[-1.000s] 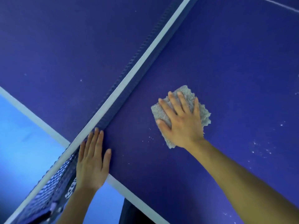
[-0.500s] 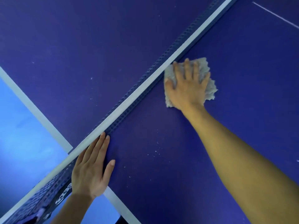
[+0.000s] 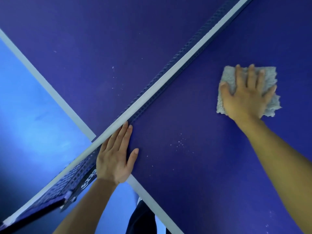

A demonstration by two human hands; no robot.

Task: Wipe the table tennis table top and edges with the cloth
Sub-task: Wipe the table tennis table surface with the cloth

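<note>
Scene: A view from above onto a dark blue table tennis tabletop (image 3: pixel 194 174). The net (image 3: pixel 81 174) crosses it diagonally, and a paler blue floor (image 3: pixel 33 115) shows beyond the white edge line (image 3: pixel 148 196).
Cloth: A grey, nubbly cloth (image 3: pixel 268 75) lies flat on the tabletop at the right of the view, on the near side of the net and well apart from it.
Right hand: The right hand (image 3: pixel 246 97) lies on top of the cloth, its fingers (image 3: pixel 251 76) straight and spread, pressing down rather than gripping.
Left hand: The left hand (image 3: pixel 114 159) rests flat near the side edge and holds nothing. Its fingers (image 3: pixel 125 132) are straight and close together, the tips at the foot of the net.
Dirt: White specks (image 3: pixel 180 143) lie scattered between the two hands (fainter ones show towards the lower right).
Step in hand: Probably wiping the open surface of this half.
Doing it well: Even pressure under the whole palm should stop the cloth bunching. Overlapping strokes drawn through the specks towards the edge would likely gather them rather than spread them. The bracing hand is best kept from leaning on the net.
</note>
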